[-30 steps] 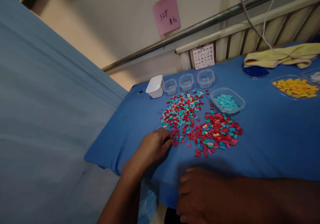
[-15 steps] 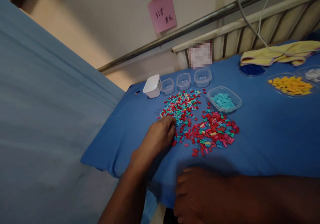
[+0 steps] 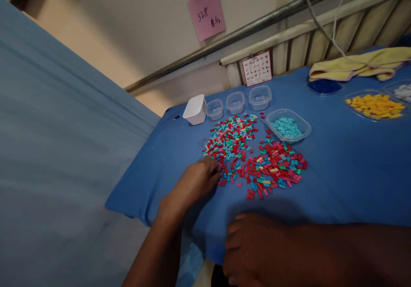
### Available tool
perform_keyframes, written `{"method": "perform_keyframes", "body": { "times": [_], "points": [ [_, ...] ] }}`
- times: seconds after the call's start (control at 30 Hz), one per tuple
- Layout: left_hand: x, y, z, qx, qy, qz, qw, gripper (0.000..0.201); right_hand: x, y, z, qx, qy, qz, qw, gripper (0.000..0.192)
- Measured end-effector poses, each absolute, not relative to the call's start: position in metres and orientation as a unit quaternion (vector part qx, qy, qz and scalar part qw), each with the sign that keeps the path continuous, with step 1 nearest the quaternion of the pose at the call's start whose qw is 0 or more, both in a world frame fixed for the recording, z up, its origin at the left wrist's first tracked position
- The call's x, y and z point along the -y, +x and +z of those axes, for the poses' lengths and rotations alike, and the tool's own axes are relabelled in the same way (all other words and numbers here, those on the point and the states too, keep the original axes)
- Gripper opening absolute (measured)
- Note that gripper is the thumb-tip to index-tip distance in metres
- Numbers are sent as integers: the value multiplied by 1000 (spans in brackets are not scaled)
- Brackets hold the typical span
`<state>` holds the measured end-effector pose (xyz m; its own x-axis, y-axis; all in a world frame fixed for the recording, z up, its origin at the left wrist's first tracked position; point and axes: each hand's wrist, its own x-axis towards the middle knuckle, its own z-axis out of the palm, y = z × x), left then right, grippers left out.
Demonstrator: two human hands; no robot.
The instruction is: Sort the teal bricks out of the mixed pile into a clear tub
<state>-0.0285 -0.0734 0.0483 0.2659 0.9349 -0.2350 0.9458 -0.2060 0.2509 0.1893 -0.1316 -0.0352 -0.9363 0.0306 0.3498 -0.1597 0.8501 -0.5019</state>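
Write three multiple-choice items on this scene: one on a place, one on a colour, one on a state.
1. Where is the left hand?
A. at the near left edge of the mixed bricks
B. on the yellow cloth
C. inside the white tub

2. What colour are the bricks in the clear tub beside the pile?
A. yellow
B. light blue
C. red

3. How does the white tub stand?
A. upright and full
B. upside down
C. stacked in another

Answers: 1 A, its fingertips meet the pile's edge; 2 B, only light blue pieces lie inside; 3 B, its closed base faces up.
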Motion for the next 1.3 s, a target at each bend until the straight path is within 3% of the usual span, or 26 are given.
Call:
{"method": "perform_keyframes", "body": {
  "times": [0.33,0.63,0.83,1.0,1.3],
  "points": [
    [74,-15,59,-601,782,-90,137,16,131,186,-35,947,34,278,160,25],
    [30,10,51,-593,797,-15,117,12,131,180,-42,944,33,272,181,30],
    [14,8,37,-582,805,-56,100,30,130,180,-38,945,43,279,162,27],
    [17,3,41,-569,812,-67,111,26,129,182,-34,949,48,278,139,26],
    [10,9,40,-526,840,-81,105,26,131,182,-39,944,43,274,179,29]
  ]
}}
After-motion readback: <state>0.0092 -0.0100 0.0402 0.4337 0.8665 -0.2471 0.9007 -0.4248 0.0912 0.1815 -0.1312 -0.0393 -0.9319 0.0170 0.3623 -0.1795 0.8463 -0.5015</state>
